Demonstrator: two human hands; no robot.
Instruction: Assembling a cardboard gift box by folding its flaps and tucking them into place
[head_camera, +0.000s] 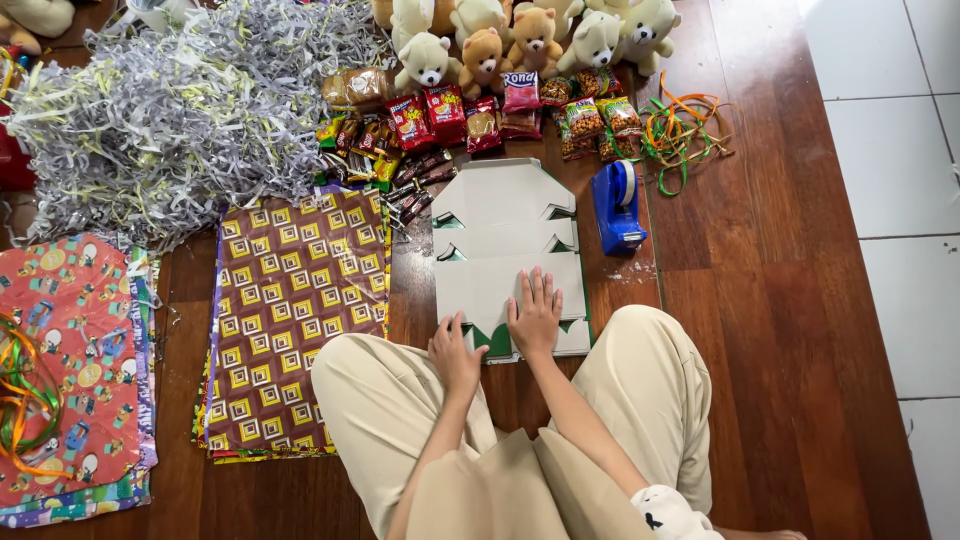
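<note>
A flat, unfolded grey-white cardboard box blank (505, 230) with green edges lies on the wooden floor in front of my crossed legs. My right hand (536, 315) rests palm down on its near panel, fingers spread. My left hand (455, 355) sits at the blank's near left corner, fingers curled against the edge; whether it pinches the card cannot be told.
A blue tape dispenser (616, 206) stands right of the blank. Snack packets (480, 120) and small teddy bears (530, 40) lie beyond. Shredded paper (180, 110) is piled far left. Stacks of wrapping paper (300, 320) and ribbons (680, 125) flank the area.
</note>
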